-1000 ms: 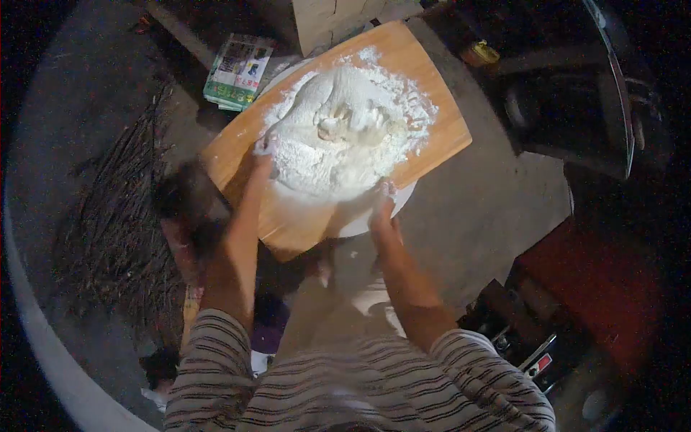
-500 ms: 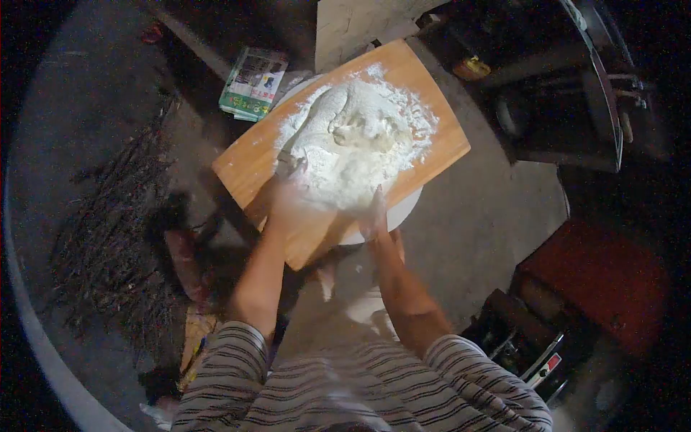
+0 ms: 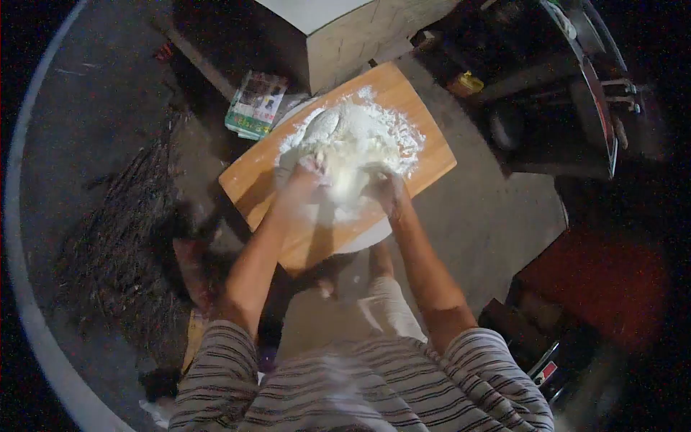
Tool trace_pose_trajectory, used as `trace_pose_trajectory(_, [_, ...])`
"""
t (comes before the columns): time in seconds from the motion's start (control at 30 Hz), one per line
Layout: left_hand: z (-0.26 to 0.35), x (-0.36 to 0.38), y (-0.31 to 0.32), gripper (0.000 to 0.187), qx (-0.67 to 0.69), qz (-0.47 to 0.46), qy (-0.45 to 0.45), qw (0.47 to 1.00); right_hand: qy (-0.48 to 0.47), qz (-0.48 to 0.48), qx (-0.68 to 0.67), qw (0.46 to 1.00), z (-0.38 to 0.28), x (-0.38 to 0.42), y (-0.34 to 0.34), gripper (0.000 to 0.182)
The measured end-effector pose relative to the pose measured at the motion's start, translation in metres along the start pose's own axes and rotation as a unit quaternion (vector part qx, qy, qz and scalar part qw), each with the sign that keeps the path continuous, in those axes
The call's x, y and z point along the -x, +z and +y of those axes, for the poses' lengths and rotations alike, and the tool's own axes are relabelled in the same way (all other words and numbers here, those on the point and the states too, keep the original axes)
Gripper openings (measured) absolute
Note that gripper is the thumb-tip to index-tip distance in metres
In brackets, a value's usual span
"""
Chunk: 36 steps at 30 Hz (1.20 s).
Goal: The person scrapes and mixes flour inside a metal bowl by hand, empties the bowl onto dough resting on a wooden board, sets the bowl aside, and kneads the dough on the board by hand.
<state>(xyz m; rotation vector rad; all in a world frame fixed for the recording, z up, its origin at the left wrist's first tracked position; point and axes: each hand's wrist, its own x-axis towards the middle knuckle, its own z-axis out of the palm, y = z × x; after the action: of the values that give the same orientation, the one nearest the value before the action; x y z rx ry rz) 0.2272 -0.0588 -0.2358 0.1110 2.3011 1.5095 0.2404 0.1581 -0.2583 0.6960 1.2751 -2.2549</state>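
Note:
A large floury mound of dough covers the middle of a wooden board, with loose white flour spread around it. At the mound's near left edge is my left hand, its fingers smeared by motion and whitened with flour. My right hand touches the near right edge, where its fingers are partly hidden in the mound and blurred. Between the two hands the flour looks hazy. How tightly either hand grips the dough does not show. Under the board, a round white surface sticks out at the near side.
A stack of printed paper lies just beyond the board's left corner. Dry twigs are heaped on the floor at left. A pale cabinet-like block stands behind, and a dark red surface is at right.
Both hands have moved forward, away from my body, from the mound's near edge into the floury mass. The view has shifted slightly, so the board sits a little lower.

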Motion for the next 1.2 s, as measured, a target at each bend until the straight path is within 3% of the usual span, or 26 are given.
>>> trace_pose_trajectory(0.03, [0.027,-0.007,-0.003,0.036,-0.020,0.016,-0.111,0.993,0.002,-0.017,0.091,0.996,-0.008,-0.007,0.000,0.026])
trace_pose_trajectory(0.07, [0.019,-0.015,0.003,0.036,-0.019,0.015,-0.115,0.993,0.004,-0.037,0.181,0.983,-0.015,-0.017,-0.002,0.023])
trace_pose_trajectory(0.13, [-0.006,-0.029,0.019,0.033,-0.099,0.086,-0.018,0.991,0.020,-0.051,0.181,0.982,-0.003,-0.047,-0.024,0.024])
trace_pose_trajectory(0.17, [-0.007,-0.032,0.024,0.033,-0.097,0.085,-0.024,0.991,-0.037,-0.030,0.363,0.931,-0.006,-0.047,-0.015,0.030])
trace_pose_trajectory(0.2, [-0.006,-0.034,0.029,0.033,-0.220,0.101,-0.067,0.968,-0.093,-0.011,0.530,0.843,-0.004,-0.052,-0.012,0.035])
trace_pose_trajectory(0.23, [-0.006,-0.037,0.032,0.033,-0.339,0.114,-0.108,0.928,-0.087,-0.014,0.529,0.844,-0.002,-0.055,-0.010,0.035])
trace_pose_trajectory(0.3, [-0.008,-0.048,0.034,0.028,-0.348,0.074,-0.145,0.923,-0.228,-0.018,0.618,0.752,0.006,-0.065,-0.012,0.045])
trace_pose_trajectory(0.33, [-0.009,-0.053,0.035,0.024,-0.355,0.035,-0.173,0.918,-0.223,-0.020,0.617,0.755,0.008,-0.072,-0.012,0.045])
trace_pose_trajectory(0.4, [-0.014,-0.059,0.041,0.019,-0.377,0.030,-0.170,0.910,-0.145,-0.008,0.717,0.682,0.003,-0.079,-0.001,0.053])
trace_pose_trajectory(0.43, [-0.016,-0.063,0.044,0.017,-0.400,0.027,-0.162,0.902,-0.129,-0.002,0.765,0.631,0.006,-0.083,0.000,0.047])
trace_pose_trajectory(0.57, [-0.010,-0.073,0.052,0.014,-0.470,0.044,-0.136,0.871,-0.070,-0.022,0.782,0.619,0.007,-0.095,0.000,0.028])
trace_pose_trajectory(0.6, [-0.010,-0.075,0.053,0.014,-0.480,0.001,-0.127,0.868,-0.070,-0.024,0.781,0.620,0.008,-0.097,-0.002,0.028])
trace_pose_trajectory(0.67, [-0.015,-0.078,0.057,0.015,-0.488,-0.047,-0.121,0.863,-0.138,-0.185,0.846,0.481,0.007,-0.098,-0.008,0.045])
trace_pose_trajectory(0.8, [-0.032,-0.084,0.067,0.012,-0.507,-0.026,-0.106,0.855,-0.163,-0.216,0.860,0.432,0.012,-0.112,-0.011,0.043])
trace_pose_trajectory(0.87, [-0.030,-0.071,0.072,0.012,-0.535,-0.028,-0.105,0.838,-0.135,-0.250,0.876,0.391,0.011,-0.111,-0.009,0.042])
trace_pose_trajectory(0.9, [-0.022,-0.066,0.068,0.014,-0.506,-0.031,-0.111,0.855,-0.066,-0.284,0.877,0.381,-0.015,-0.099,0.008,0.036])
trace_pose_trajectory(0.93, [-0.013,-0.065,0.061,0.016,-0.476,-0.033,-0.117,0.871,-0.070,-0.284,0.878,0.379,-0.023,-0.102,0.005,0.036])
trace_pose_trajectory(0.97, [-0.046,-0.057,0.069,0.023,-0.412,0.059,-0.164,0.894,0.001,-0.298,0.717,0.630,-0.027,-0.110,-0.009,0.032])
trace_pose_trajectory(1.0, [-0.029,-0.045,0.055,0.023,-0.409,0.060,-0.170,0.895,0.079,-0.284,0.489,0.821,-0.033,-0.112,-0.021,0.028])
trace_pose_trajectory(1.07, [0.023,-0.016,0.025,0.027,-0.073,0.136,-0.090,0.984,0.048,-0.185,0.348,0.918,-0.086,-0.065,-0.018,0.029])
trace_pose_trajectory(1.1, [0.020,0.001,0.023,0.027,-0.070,0.141,-0.092,0.983,0.052,-0.118,0.355,0.926,-0.092,-0.065,-0.030,0.031])
trace_pose_trajectory(1.13, [0.008,0.020,0.021,0.030,-0.008,0.228,-0.173,0.958,0.055,-0.051,0.360,0.930,-0.092,-0.070,-0.044,0.032])
trace_pose_trajectory(1.17, [-0.003,0.031,0.021,0.032,0.054,0.312,-0.249,0.915,0.055,-0.057,0.364,0.928,-0.084,-0.081,-0.063,0.032])
trace_pose_trajectory(1.2, [-0.019,0.041,0.034,0.034,0.125,0.348,-0.292,0.882,-0.033,-0.007,0.429,0.903,-0.069,-0.094,-0.086,0.033])
